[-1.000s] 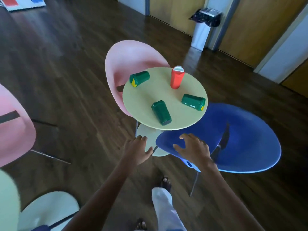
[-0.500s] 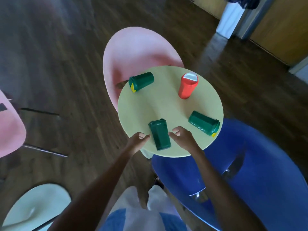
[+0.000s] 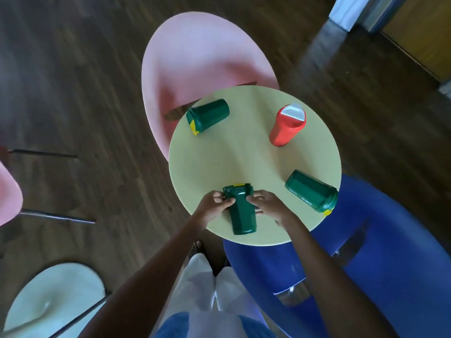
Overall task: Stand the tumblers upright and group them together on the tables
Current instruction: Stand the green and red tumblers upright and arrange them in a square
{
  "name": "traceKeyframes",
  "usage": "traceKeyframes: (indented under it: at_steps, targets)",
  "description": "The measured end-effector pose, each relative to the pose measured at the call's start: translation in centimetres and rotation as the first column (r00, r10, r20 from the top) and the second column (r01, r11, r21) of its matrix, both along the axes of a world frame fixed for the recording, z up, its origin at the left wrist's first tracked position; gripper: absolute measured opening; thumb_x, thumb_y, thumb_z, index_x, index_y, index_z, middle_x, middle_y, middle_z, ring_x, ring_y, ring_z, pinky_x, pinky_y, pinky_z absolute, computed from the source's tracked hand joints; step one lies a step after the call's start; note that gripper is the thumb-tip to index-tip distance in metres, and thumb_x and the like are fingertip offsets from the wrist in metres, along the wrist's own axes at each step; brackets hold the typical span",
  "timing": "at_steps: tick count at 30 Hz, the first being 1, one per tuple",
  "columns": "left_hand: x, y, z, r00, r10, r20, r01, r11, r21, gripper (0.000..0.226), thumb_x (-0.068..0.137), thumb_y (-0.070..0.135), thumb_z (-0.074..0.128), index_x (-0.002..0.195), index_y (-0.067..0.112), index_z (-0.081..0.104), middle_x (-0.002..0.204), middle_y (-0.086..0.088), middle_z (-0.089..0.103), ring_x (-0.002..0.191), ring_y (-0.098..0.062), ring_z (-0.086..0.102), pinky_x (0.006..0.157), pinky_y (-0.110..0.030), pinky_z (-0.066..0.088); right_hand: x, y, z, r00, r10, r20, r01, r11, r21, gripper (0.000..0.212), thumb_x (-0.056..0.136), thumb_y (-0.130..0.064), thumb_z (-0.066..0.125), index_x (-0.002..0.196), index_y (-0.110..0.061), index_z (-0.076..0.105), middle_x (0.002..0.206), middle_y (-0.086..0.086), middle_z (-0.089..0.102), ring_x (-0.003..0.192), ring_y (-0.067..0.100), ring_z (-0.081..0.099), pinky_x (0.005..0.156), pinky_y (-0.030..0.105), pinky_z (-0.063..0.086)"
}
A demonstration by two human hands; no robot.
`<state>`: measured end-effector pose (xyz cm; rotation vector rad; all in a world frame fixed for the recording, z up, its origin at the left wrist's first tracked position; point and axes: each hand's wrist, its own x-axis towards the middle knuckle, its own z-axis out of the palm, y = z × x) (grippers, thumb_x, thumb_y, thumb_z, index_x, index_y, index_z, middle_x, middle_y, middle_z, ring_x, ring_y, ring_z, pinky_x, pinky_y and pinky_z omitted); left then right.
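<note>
A round pale green table (image 3: 244, 157) carries several tumblers. A red tumbler (image 3: 286, 126) with a white lid stands upright at the far right. One green tumbler (image 3: 207, 115) lies on its side at the far left. Another green tumbler (image 3: 311, 191) lies at the right edge. The nearest green tumbler (image 3: 241, 214) lies at the front edge, its lid end pointing away from me. My left hand (image 3: 213, 207) grips its left side near the lid and my right hand (image 3: 267, 206) grips its right side.
A pink chair (image 3: 195, 59) stands behind the table and a blue chair (image 3: 380, 264) is tucked under its right side. A pale green seat (image 3: 53, 296) is at lower left, another pink chair (image 3: 7, 196) at the left edge. Dark wood floor surrounds everything.
I have stepped up to the table. Both hands moved forward from below the table edge and closed on the sides of the nearest green tumbler.
</note>
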<state>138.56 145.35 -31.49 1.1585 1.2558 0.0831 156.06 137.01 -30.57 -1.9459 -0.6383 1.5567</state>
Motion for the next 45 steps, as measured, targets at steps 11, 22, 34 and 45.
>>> traceKeyframes:
  at_steps: [11,22,34,45]
  targets:
    - [1.8,6.8,6.5,0.965,-0.095,0.245,0.018,0.954,0.301,0.048,0.077,0.008,0.076,0.119,0.01,0.054,0.112,-0.002,0.065,0.098,-0.007,0.064,0.075,-0.011,0.052,1.6,4.1,5.5,0.978,-0.207,0.019,0.185,0.907,0.379,0.05,0.079,-0.018,0.074,0.124,-0.018,0.053,0.124,0.0,0.061,0.112,0.016,0.06,0.093,0.035,0.049]
    - [-0.4,6.0,3.2,0.959,-0.215,0.182,0.125,0.903,0.411,0.06,0.073,0.011,0.079,0.124,0.018,0.048,0.125,0.004,0.06,0.115,-0.004,0.055,0.094,-0.028,0.047,-1.4,3.1,2.0,0.969,-0.244,-0.02,0.232,0.89,0.393,0.057,0.075,0.004,0.07,0.113,-0.032,0.049,0.123,-0.014,0.056,0.119,0.01,0.055,0.094,0.03,0.048]
    - [-2.7,6.3,3.1,0.941,-0.326,0.087,0.241,0.83,0.504,0.065,0.075,0.022,0.078,0.13,0.019,0.044,0.13,0.004,0.056,0.116,-0.009,0.056,0.092,-0.032,0.051,-0.5,0.9,1.7,0.96,-0.279,0.032,0.252,0.906,0.341,0.055,0.079,-0.01,0.073,0.124,-0.028,0.047,0.129,-0.007,0.054,0.117,0.011,0.055,0.096,0.035,0.048]
    - [8.7,3.7,8.6,0.85,-0.508,0.14,0.286,0.668,0.687,0.042,0.076,0.038,0.067,0.112,0.017,0.06,0.102,0.003,0.068,0.093,-0.002,0.062,0.075,-0.011,0.046,7.0,-9.5,4.8,0.744,-0.563,0.359,0.407,0.808,0.426,0.026,0.086,-0.015,0.066,0.109,-0.024,0.059,0.1,-0.009,0.067,0.09,-0.012,0.059,0.081,0.019,0.045]
